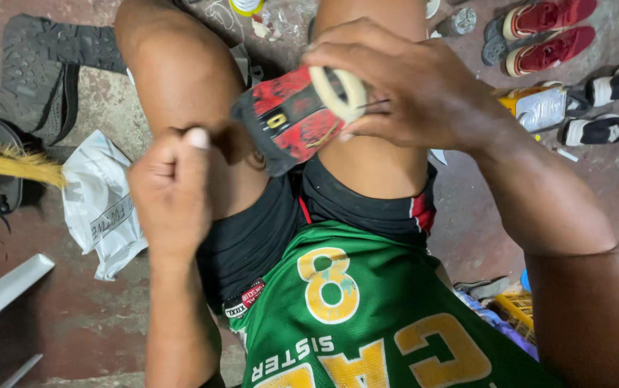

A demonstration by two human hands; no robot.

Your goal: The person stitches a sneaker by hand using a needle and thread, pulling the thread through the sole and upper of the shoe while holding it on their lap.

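**A:** What are the hands on?

**B:** The right hand (410, 90) has its grip closed around a red and black shoe (291, 118), held above the knees, with a cream-coloured sole edge (338, 90) turned up under the fingers. The left hand (173, 190) is curled into a fist, thumb and fingers pressed together as if pinching something thin; I cannot tell what, it is too fine to see.

**A:** Where does the shoe sit?

**B:** Off the floor, between the two bare knees, touching the right hand only. The left hand is just beside it, lower and to the left.

**A:** What lies around?

**B:** On the floor toward the top right corner, a pair of red shoes (546, 32), and below them black and white shoes (607, 108) and a yellow-topped can (539, 106). At the left edge, a white plastic bag (98, 205), a dark rubber sole sheet (44, 68) and a straw broom end (8, 165). A yellow crate (518, 309) shows at the lower right.

**A:** Anything in the way?

**B:** The right hand covers much of the shoe's top, and the person's knees hide the floor beneath it.
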